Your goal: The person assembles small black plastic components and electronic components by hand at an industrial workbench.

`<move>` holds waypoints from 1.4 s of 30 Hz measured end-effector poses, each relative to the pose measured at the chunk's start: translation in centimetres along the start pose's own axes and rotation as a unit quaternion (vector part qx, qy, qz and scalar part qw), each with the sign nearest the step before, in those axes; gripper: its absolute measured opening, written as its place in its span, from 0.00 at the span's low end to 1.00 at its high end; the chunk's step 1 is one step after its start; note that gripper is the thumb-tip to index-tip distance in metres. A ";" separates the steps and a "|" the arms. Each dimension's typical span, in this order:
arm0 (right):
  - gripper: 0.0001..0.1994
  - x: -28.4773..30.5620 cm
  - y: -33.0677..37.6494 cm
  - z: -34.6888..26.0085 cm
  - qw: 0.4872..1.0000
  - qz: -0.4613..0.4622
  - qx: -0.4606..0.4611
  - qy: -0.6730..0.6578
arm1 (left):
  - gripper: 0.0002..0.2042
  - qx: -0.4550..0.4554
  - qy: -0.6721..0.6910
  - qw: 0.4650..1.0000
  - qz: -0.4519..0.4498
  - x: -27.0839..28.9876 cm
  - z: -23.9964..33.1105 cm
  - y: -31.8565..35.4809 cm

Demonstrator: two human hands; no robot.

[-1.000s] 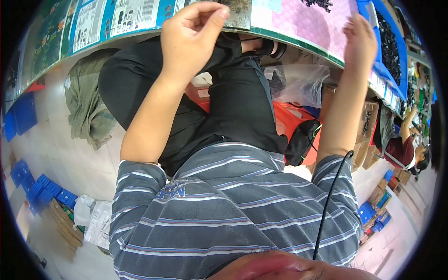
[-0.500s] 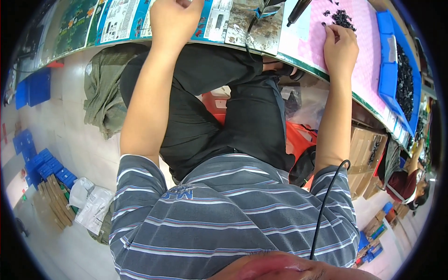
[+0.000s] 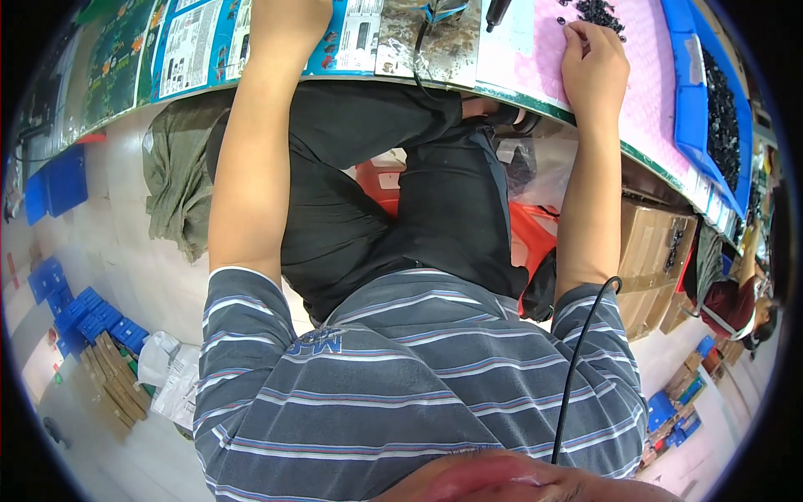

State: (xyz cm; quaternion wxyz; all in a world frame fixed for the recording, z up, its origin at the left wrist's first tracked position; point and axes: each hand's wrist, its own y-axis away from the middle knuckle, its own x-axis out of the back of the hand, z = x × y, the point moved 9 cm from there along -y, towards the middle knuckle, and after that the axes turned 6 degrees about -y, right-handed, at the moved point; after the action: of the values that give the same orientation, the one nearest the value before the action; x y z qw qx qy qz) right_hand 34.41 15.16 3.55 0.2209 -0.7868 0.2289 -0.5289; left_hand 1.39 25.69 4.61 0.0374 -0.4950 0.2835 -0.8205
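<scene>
Black, small, glossy pieces [image 3: 597, 12] lay in a loose heap on a pink flat sheet [image 3: 648, 109], slanting away from me toward the left. My bare right hand [image 3: 596, 74] was the nearer one, just on my side of this heap, fingers curled; whether they pinched a piece, I could not tell. My bare left hand [image 3: 291, 18] was well left of the heap, its fingers hidden beyond the view.

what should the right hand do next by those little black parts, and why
Probably a small pinch: the right hand could close thumb and forefinger on the loose black piece just beyond their tips. It lies apart from the black pile on the pink mat, so it looks easiest to pick out. Whether the hand already holds something isn't clear.
</scene>
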 end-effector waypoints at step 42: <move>0.09 -1.8 7.5 -10.0 0.788 -0.096 -0.210 -0.571 | 0.11 0.197 0.551 0.765 -0.269 -3.7 8.8 13.6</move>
State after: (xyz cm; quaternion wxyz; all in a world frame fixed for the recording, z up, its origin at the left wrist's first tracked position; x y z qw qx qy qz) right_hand 23.52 9.20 1.18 0.0884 -0.9903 0.0896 0.0591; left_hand 7.58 11.83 -2.03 -0.2506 0.0042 -0.0572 -0.9664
